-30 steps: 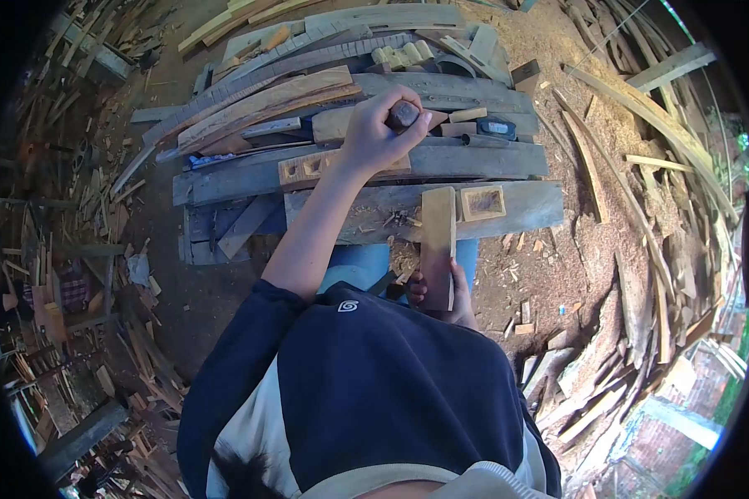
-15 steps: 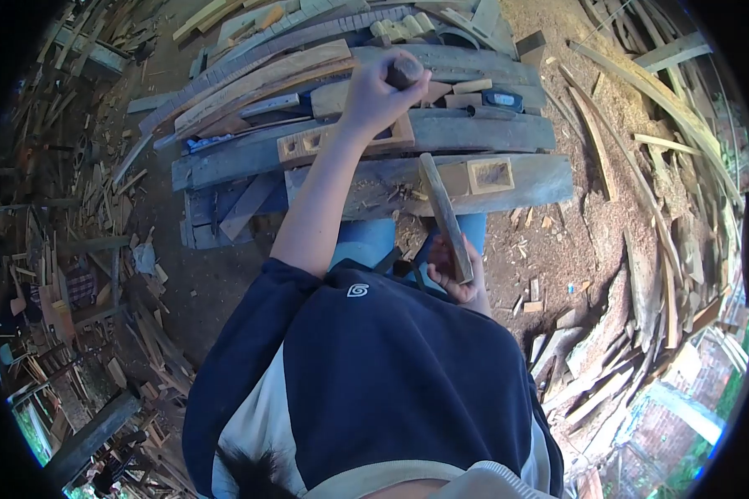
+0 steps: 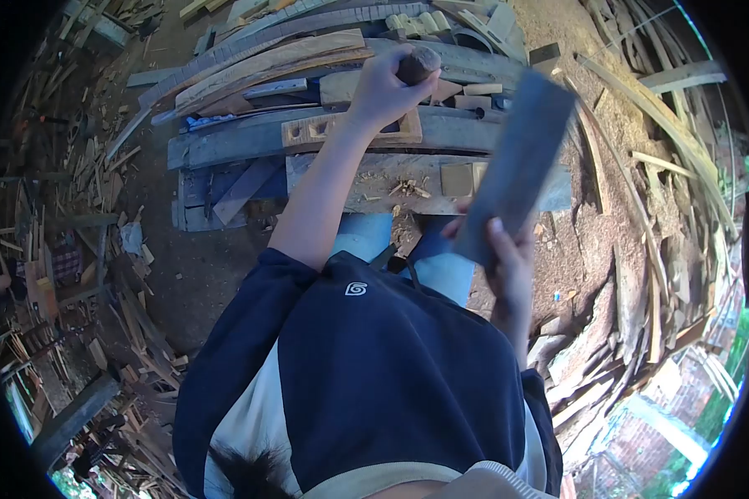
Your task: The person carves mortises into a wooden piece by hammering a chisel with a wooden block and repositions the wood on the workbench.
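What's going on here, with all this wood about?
Someone is doing woodwork with bare hands. The left hand grips an upright handle; what is at its far end is hidden. The right hand holds a flat board, raised and blurred. Nearby lies a block with square hollows cut in it, and wood chips sit on the near plank.

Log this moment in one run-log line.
left hand: closed around dark handle | right hand: gripping flat wooden board, blurred | plank: loose wood chips on top
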`<action>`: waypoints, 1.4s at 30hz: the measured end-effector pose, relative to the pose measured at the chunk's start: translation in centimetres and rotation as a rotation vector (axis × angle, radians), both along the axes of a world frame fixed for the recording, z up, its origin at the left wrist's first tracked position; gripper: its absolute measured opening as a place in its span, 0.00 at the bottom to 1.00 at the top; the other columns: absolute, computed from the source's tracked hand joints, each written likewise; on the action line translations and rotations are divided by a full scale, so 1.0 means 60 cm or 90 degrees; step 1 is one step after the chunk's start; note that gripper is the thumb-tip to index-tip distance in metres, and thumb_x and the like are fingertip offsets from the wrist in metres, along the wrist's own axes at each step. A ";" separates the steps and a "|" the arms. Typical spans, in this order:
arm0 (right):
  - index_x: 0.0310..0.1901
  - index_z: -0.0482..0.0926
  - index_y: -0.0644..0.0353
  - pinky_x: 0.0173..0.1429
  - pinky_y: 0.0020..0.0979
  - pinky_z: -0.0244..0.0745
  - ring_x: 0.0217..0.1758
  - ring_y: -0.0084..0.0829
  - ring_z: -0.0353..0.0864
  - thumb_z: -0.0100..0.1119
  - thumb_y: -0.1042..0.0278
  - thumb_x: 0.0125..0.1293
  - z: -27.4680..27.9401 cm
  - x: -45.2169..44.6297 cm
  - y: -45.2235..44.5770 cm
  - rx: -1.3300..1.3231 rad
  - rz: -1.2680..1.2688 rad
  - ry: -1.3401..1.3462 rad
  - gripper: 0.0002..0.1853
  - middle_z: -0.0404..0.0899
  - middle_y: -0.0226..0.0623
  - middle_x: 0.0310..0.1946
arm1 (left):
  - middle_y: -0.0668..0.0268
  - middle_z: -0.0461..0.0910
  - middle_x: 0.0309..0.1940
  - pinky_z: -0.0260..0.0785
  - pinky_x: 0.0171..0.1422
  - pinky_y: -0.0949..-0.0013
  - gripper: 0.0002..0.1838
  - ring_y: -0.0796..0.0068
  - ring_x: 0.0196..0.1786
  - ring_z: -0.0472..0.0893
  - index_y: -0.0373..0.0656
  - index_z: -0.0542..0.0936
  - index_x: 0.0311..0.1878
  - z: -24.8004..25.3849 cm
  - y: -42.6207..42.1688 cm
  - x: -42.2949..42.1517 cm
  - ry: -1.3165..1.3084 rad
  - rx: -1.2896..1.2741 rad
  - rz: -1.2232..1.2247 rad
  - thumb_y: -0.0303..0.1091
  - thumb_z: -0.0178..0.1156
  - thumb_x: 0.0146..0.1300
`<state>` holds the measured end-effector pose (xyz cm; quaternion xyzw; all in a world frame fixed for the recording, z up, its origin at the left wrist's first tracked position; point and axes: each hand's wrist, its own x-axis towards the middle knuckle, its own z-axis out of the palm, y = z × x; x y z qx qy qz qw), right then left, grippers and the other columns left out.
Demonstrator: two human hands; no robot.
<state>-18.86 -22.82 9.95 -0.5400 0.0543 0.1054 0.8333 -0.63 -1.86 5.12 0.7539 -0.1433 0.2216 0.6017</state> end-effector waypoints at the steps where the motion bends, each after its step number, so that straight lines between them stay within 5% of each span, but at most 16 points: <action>1: 0.64 0.59 0.66 0.45 0.42 0.85 0.41 0.45 0.86 0.54 0.72 0.69 0.024 0.016 -0.003 -0.109 -0.026 -0.092 0.25 0.79 0.57 0.47 | 0.63 0.85 0.29 0.75 0.41 0.70 0.12 0.74 0.32 0.84 0.42 0.83 0.39 0.000 0.002 0.001 -0.003 -0.007 0.005 0.38 0.71 0.56; 5: 0.63 0.63 0.69 0.45 0.36 0.84 0.42 0.40 0.86 0.54 0.73 0.71 0.095 0.078 0.015 -0.330 -0.056 -0.211 0.22 0.80 0.52 0.46 | 0.60 0.85 0.30 0.76 0.40 0.68 0.13 0.71 0.33 0.85 0.42 0.83 0.39 -0.002 0.007 -0.003 0.021 -0.022 -0.017 0.37 0.72 0.53; 7: 0.70 0.56 0.65 0.50 0.33 0.81 0.49 0.33 0.83 0.59 0.74 0.68 0.124 0.112 -0.004 -0.734 0.178 -0.308 0.32 0.78 0.52 0.49 | 0.59 0.85 0.30 0.76 0.41 0.67 0.14 0.69 0.33 0.85 0.42 0.83 0.40 -0.008 0.011 0.002 0.057 -0.045 -0.030 0.36 0.72 0.52; 8: 0.70 0.59 0.66 0.51 0.32 0.79 0.52 0.31 0.81 0.62 0.71 0.67 0.146 0.111 0.004 -0.558 0.139 -0.151 0.32 0.77 0.50 0.50 | 0.61 0.85 0.30 0.76 0.40 0.68 0.14 0.71 0.33 0.85 0.42 0.83 0.41 -0.018 0.011 0.010 -0.026 -0.010 0.005 0.36 0.71 0.53; 13: 0.63 0.65 0.72 0.53 0.32 0.79 0.47 0.39 0.85 0.55 0.66 0.73 0.204 0.155 0.042 -0.428 -0.135 -0.421 0.23 0.83 0.49 0.42 | 0.60 0.83 0.28 0.75 0.36 0.66 0.14 0.64 0.31 0.85 0.42 0.81 0.40 -0.017 0.013 0.010 -0.053 0.016 -0.002 0.35 0.71 0.52; 15: 0.67 0.61 0.72 0.57 0.34 0.77 0.50 0.40 0.84 0.53 0.62 0.74 0.129 0.170 0.024 -0.543 -0.108 -0.468 0.28 0.79 0.53 0.52 | 0.60 0.83 0.28 0.75 0.36 0.66 0.14 0.64 0.31 0.84 0.43 0.81 0.40 -0.017 0.007 0.009 -0.050 0.010 0.013 0.35 0.71 0.52; 17: 0.67 0.62 0.66 0.41 0.29 0.82 0.42 0.32 0.86 0.62 0.72 0.67 0.084 0.166 0.027 -0.975 0.077 -0.568 0.30 0.80 0.46 0.48 | 0.60 0.83 0.28 0.75 0.36 0.65 0.14 0.63 0.31 0.84 0.44 0.80 0.40 -0.018 0.005 0.005 -0.042 0.011 0.032 0.35 0.71 0.52; 18: 0.70 0.58 0.66 0.41 0.31 0.83 0.42 0.34 0.86 0.62 0.75 0.65 0.109 0.150 0.037 -0.574 0.032 -0.161 0.34 0.80 0.48 0.48 | 0.61 0.83 0.28 0.75 0.36 0.64 0.14 0.63 0.31 0.85 0.45 0.80 0.40 -0.017 0.003 0.004 -0.035 0.008 0.022 0.36 0.71 0.51; 24: 0.60 0.67 0.79 0.54 0.38 0.80 0.48 0.43 0.84 0.48 0.49 0.70 0.191 0.160 0.049 -0.547 -0.280 -0.416 0.34 0.80 0.56 0.47 | 0.61 0.82 0.27 0.76 0.35 0.60 0.14 0.58 0.31 0.84 0.48 0.79 0.38 -0.024 0.006 0.010 -0.059 0.000 0.039 0.40 0.71 0.52; 25: 0.64 0.64 0.78 0.63 0.39 0.73 0.56 0.41 0.80 0.55 0.54 0.69 0.147 0.168 0.025 -0.481 -0.231 -0.452 0.34 0.77 0.57 0.54 | 0.61 0.82 0.26 0.75 0.35 0.60 0.13 0.57 0.31 0.84 0.49 0.79 0.38 -0.025 0.003 0.010 -0.052 0.019 0.036 0.40 0.71 0.52; 27: 0.68 0.61 0.74 0.69 0.36 0.65 0.64 0.37 0.73 0.62 0.63 0.67 0.134 0.147 0.061 -0.884 0.090 -0.245 0.34 0.74 0.53 0.59 | 0.61 0.82 0.25 0.75 0.34 0.59 0.13 0.57 0.30 0.84 0.49 0.79 0.37 -0.033 -0.006 0.006 -0.035 0.033 0.033 0.40 0.71 0.52; 28: 0.70 0.60 0.69 0.73 0.34 0.58 0.69 0.35 0.67 0.67 0.70 0.63 0.129 0.146 0.043 -0.760 0.065 -0.119 0.37 0.71 0.50 0.62 | 0.61 0.82 0.25 0.75 0.34 0.59 0.14 0.57 0.30 0.84 0.49 0.79 0.37 -0.038 -0.010 0.007 -0.039 0.043 0.024 0.41 0.71 0.51; 32: 0.65 0.67 0.66 0.39 0.30 0.80 0.31 0.34 0.83 0.65 0.54 0.58 0.236 0.145 0.045 -0.760 -0.012 -0.200 0.37 0.83 0.44 0.39 | 0.62 0.82 0.25 0.76 0.34 0.59 0.15 0.58 0.30 0.84 0.49 0.79 0.38 -0.031 0.006 0.007 -0.025 0.034 0.028 0.42 0.71 0.50; 36: 0.52 0.74 0.66 0.41 0.25 0.76 0.37 0.29 0.81 0.64 0.51 0.58 0.214 0.159 0.085 -0.527 -0.251 -0.400 0.28 0.79 0.38 0.35 | 0.63 0.82 0.24 0.76 0.35 0.55 0.16 0.57 0.30 0.84 0.53 0.80 0.41 -0.041 0.014 0.009 -0.039 -0.004 0.021 0.47 0.68 0.52; 39: 0.65 0.65 0.67 0.53 0.27 0.78 0.48 0.33 0.82 0.64 0.65 0.65 0.101 0.139 0.051 -0.780 0.066 -0.301 0.30 0.81 0.45 0.44 | 0.63 0.82 0.24 0.76 0.34 0.55 0.16 0.57 0.30 0.85 0.52 0.80 0.40 -0.037 0.009 0.005 -0.046 0.000 0.031 0.47 0.68 0.51; 42: 0.65 0.62 0.69 0.51 0.30 0.79 0.45 0.38 0.84 0.68 0.62 0.62 0.194 0.141 0.055 -0.704 0.066 -0.170 0.35 0.81 0.50 0.43 | 0.62 0.82 0.26 0.75 0.36 0.57 0.17 0.57 0.32 0.84 0.49 0.78 0.39 -0.035 0.010 0.003 -0.039 0.033 0.017 0.45 0.71 0.50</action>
